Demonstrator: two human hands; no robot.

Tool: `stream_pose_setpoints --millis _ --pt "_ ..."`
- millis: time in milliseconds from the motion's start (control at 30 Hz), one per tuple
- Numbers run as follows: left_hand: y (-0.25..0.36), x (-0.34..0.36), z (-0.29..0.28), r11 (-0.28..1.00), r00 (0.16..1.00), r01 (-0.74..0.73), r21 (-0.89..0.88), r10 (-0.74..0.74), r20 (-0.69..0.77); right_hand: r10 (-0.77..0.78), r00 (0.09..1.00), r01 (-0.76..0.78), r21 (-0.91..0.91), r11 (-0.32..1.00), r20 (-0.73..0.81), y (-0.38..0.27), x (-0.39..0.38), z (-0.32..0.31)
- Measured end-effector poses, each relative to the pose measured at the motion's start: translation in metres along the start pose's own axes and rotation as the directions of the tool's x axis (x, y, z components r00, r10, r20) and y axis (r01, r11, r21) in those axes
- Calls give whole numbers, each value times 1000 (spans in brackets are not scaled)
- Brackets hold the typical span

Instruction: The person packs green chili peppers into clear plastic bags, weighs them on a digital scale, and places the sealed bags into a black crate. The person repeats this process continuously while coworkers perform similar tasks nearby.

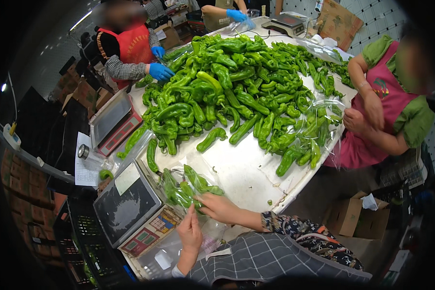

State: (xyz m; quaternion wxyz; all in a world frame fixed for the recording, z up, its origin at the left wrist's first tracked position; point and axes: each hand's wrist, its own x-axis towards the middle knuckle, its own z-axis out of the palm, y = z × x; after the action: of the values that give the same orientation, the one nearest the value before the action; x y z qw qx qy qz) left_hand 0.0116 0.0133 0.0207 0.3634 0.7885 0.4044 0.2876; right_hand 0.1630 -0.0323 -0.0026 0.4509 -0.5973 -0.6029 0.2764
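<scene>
A clear plastic bag [176,189] with several long green peppers in it lies at the near side of the table, beside a weighing scale [129,205]. My left hand [190,233] is closed, thumb and fingers pinching the near part of this bag. From the right, my right hand [221,208] grips the bag by its peppers, its fingertips partly hidden by the film. One green pepper [198,180] rests along the bag's right side; whether it is inside the film I cannot tell. Just beyond stands a big heap of green peppers [222,79] on the white table [227,164].
Across on the left, a person in a red apron [133,46] has blue-gloved hands at the heap. A person in a pink apron [384,89] holds a filled clear bag [319,125] on the right. Another scale [113,123], dark crates [94,237] and a cardboard box [355,217] surround the table.
</scene>
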Motion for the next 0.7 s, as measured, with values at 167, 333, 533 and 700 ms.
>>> stream_pose_setpoints --millis 167,333,533,700 --pt "-6 -3 -10 997 995 -61 -41 57 -79 -75 989 98 193 976 -127 -5 -1 7" --pt "-13 -13 10 987 988 -154 -40 154 -6 226 969 -247 -304 920 -103 8 -17 -22" --pt "-7 -18 9 980 976 -197 22 194 97 64 996 -70 -100 993 -58 16 4 8" --pt "-10 -27 14 985 976 -170 -11 170 132 30 1000 -26 -350 936 6 46 29 3"
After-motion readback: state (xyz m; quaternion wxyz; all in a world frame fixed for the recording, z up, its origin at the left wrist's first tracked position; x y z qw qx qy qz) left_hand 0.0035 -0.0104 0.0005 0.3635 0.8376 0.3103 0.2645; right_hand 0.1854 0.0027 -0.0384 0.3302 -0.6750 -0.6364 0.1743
